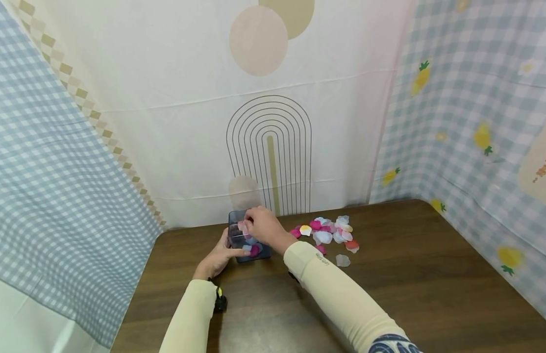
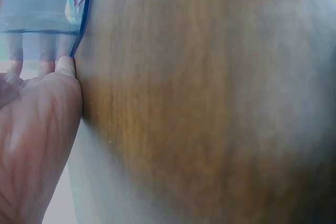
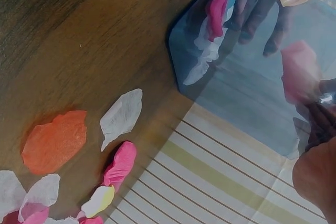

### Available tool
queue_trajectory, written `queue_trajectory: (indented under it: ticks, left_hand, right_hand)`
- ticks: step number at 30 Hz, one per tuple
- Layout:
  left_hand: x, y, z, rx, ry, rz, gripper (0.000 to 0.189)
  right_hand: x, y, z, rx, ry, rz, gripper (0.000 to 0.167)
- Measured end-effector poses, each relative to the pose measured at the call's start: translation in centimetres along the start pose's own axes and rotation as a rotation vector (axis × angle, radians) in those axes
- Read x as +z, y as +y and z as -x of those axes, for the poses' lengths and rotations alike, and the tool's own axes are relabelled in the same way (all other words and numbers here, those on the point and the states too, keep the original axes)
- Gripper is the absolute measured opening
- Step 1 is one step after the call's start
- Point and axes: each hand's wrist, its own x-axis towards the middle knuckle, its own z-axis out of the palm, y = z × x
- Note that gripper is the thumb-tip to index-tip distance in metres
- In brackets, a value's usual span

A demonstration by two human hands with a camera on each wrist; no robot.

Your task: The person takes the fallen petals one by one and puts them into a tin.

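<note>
A see-through bluish plastic box (image 1: 265,253) stands on the wooden table, with a few magenta and pale artificial petals (image 3: 215,17) lying at its bottom. My left hand (image 1: 217,257) grips the box from its left side, the thumb across the near face. Through the clear wall in the left wrist view, some fingers of that hand show. At the box's mouth, my right hand (image 1: 264,226) pinches a pink petal (image 3: 300,69). The right fingertips are partly hidden in the head view. To the right lies a loose pile of artificial petals (image 1: 323,237) in white, magenta and orange.
The brown wooden table (image 1: 264,314) runs back to a hanging white cloth (image 1: 180,152) with printed arches. Blue checked cloth (image 1: 458,98) hangs at the right. One pale petal (image 1: 342,260) lies nearer than the pile.
</note>
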Motion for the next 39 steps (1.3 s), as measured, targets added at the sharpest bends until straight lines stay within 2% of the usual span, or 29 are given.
queue_trajectory:
  ticks: [14, 32, 39]
  left_hand:
    - [0.06, -0.04, -0.10, -0.002, -0.014, -0.007, 0.103]
    - [0.03, 0.02, -0.07, 0.004, -0.016, -0.012, 0.103]
    - [-0.06, -0.19, -0.06, 0.008, -0.011, -0.013, 0.104]
  right_hand:
    - [0.00, 0.14, 0.10, -0.039, 0.012, 0.023, 0.018]
    - [0.05, 0.11, 0.15, -0.017, 0.018, -0.018, 0.020]
    - [-0.16, 0.59, 0.48, -0.080, 0.055, -0.037, 0.027]
